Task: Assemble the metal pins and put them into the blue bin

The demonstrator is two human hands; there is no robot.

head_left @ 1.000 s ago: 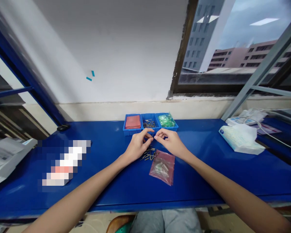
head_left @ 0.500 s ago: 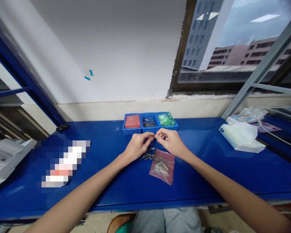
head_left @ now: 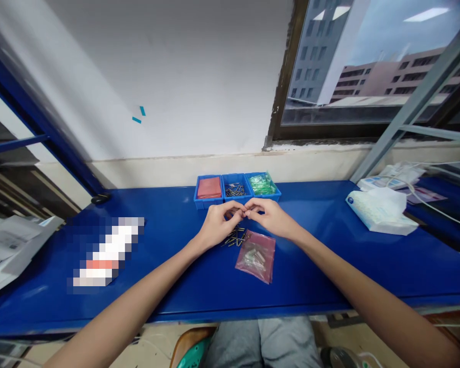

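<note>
My left hand (head_left: pixel 219 224) and my right hand (head_left: pixel 267 216) meet fingertip to fingertip over the desk, both closed in a pinch. Whatever sits between the fingers is too small and covered to make out. Just below them lies a loose pile of thin metal screw-like pieces (head_left: pixel 235 238), partly hidden by my left hand. A pinkish clear plastic bag (head_left: pixel 255 256) with pale greenish packets showing in it lies flat in front of my right hand. Behind my hands stand three joined blue bins, holding pink bags (head_left: pixel 209 188), more metal pieces (head_left: pixel 235 190) and green packets (head_left: pixel 262 185).
On the blue desk (head_left: pixel 184 296), a tissue pack (head_left: pixel 381 210) lies at the right, near white cables. A blurred-out white item (head_left: pixel 113 250) and a white box with papers (head_left: pixel 15 245) are at the left. Wall and window rise behind.
My fingertips have drawn closer together and now touch, my right fingers curling over toward the left ones. The view has tilted slightly; the bag, pile and bins stay in place.
</note>
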